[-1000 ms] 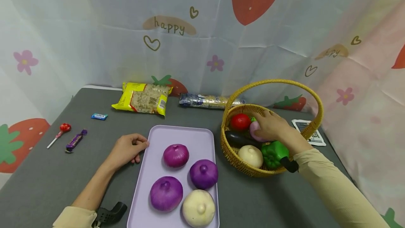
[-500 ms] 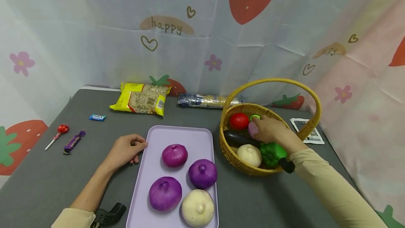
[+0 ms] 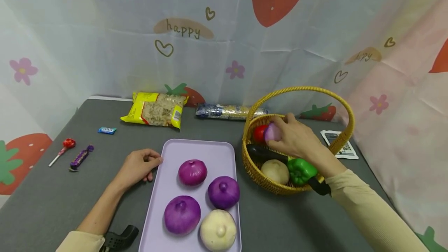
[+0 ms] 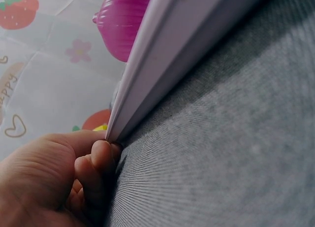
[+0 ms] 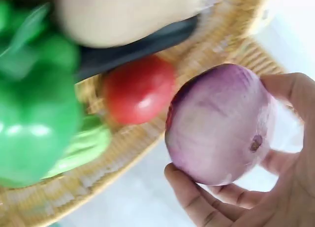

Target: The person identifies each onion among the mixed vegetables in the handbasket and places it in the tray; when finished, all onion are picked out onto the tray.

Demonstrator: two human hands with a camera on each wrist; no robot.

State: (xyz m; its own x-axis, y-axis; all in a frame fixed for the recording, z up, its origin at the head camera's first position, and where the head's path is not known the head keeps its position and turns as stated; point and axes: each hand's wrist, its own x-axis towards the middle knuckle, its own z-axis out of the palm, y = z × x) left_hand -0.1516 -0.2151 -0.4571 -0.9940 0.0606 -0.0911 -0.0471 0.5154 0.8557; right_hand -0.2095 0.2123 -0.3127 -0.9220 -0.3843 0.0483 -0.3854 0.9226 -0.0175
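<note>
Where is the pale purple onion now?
Head view, right of the tray: the right hand grips the pale purple onion over the basket, partly hiding the tomato.

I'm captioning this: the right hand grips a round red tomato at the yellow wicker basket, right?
No: at the yellow wicker basket, the right hand grips a round, pale purple onion, as the right wrist view shows; the round red tomato lies inside.

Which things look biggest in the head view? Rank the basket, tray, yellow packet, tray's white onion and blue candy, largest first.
1. Basket and tray: too alike to rank; the frame cuts off the tray.
2. Yellow packet
3. White onion, though nearer the camera than the packet
4. Blue candy
</note>
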